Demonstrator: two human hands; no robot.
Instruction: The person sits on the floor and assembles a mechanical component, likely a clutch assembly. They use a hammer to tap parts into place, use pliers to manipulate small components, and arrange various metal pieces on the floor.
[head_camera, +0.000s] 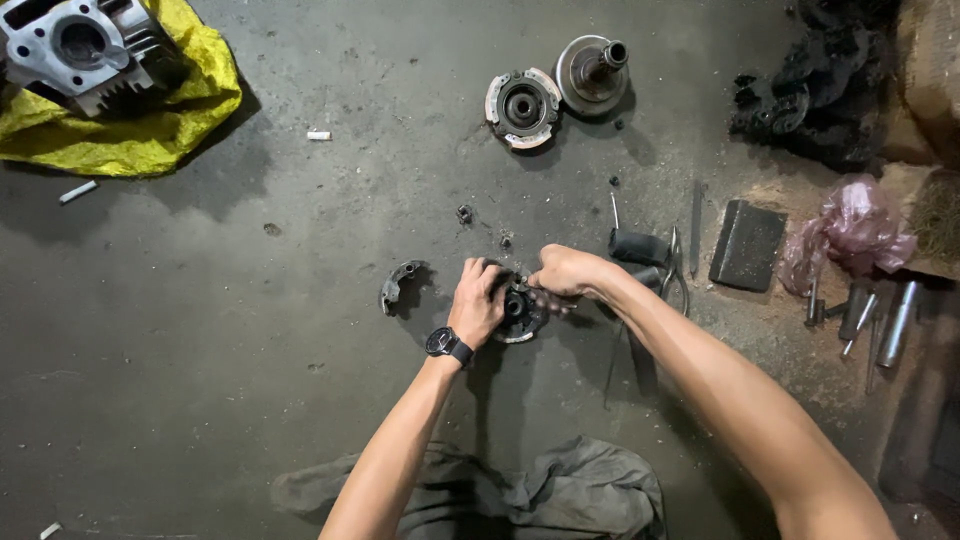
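Both hands work on a round metal clutch part (519, 312) lying on the grey concrete floor (250, 330). My left hand (478, 300), with a black watch on its wrist, grips the part's left side from above. My right hand (565, 272) pinches at its upper right edge; what the fingers hold is hidden. A curved clutch shoe (398, 284) lies just left of the left hand.
A second clutch assembly (522, 106) and a flanged hub (593, 70) lie further away. Pliers (672, 270), a dark block (747, 245), sockets (870, 318) and a pink bag (850, 228) sit right. An engine cylinder (85, 45) rests on yellow plastic (140, 130). A grey rag (560, 490) lies near me.
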